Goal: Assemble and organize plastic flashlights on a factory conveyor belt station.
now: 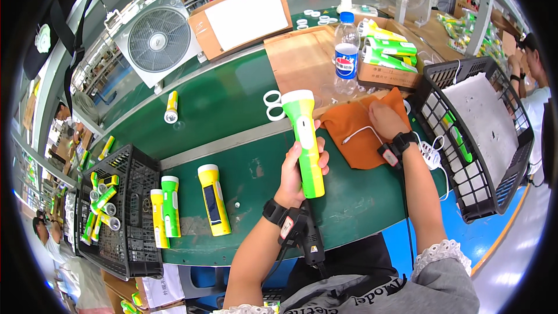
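Observation:
My left hand (290,171) is wrapped round the body of a green and yellow flashlight (304,139), held upright over the bench with its white-rimmed head at the top. My right hand (388,121) rests with curled fingers on an orange cloth (354,148), gripping a fold of it; its fingertips are partly hidden. A thin white cable (361,129) with a small plug lies on the cloth beside that hand. On the bench to the left stand a yellow flashlight (214,200) with a dark panel, a green one (171,206) and another yellow one (157,218).
Black crates stand at the left (136,215) and right (494,197). A bottle (346,52) and a carton (386,75) of flashlights stand behind the cloth. Two white rings (272,98) lie left of my flashlight. A black power tool (312,244) is below my left wrist. Another flashlight (172,107) lies further back.

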Available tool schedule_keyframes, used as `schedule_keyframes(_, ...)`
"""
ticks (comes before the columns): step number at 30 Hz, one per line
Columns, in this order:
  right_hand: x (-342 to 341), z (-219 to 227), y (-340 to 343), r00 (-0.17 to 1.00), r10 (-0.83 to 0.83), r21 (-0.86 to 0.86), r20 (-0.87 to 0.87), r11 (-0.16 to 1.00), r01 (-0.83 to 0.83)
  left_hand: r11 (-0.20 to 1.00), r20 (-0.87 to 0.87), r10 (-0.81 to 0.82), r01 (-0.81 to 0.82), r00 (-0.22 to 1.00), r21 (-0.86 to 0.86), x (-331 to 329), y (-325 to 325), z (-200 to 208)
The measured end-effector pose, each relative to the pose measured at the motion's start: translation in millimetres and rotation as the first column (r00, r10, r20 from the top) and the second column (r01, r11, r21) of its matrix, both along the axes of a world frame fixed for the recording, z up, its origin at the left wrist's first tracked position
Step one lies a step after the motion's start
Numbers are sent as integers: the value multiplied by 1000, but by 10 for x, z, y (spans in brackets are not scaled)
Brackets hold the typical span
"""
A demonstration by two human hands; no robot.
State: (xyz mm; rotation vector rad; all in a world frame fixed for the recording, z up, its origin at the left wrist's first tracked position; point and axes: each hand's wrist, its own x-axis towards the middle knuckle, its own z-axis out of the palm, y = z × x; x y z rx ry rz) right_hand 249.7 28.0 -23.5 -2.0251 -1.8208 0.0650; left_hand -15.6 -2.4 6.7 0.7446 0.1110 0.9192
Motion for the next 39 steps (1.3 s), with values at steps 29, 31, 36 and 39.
schedule_keyframes(29,-1493,367,-781,748,583,490,-317,776,-397,982,-38,178,-175,983,75,53,-7,-101)
schedule_keyframes(31,-1504,399,-788,719,588,465,-370,787,-405,988,13,148,-149,989,35,54,-1,-108)
schedule_keyframes(36,-1488,431,-823,703,588,457,-400,793,-403,995,76,103,-103,992,3,67,-5,-91)
schedule_keyframes(39,-1513,423,-817,698,600,461,-391,784,-416,986,8,117,-117,993,116,13,-7,-80)
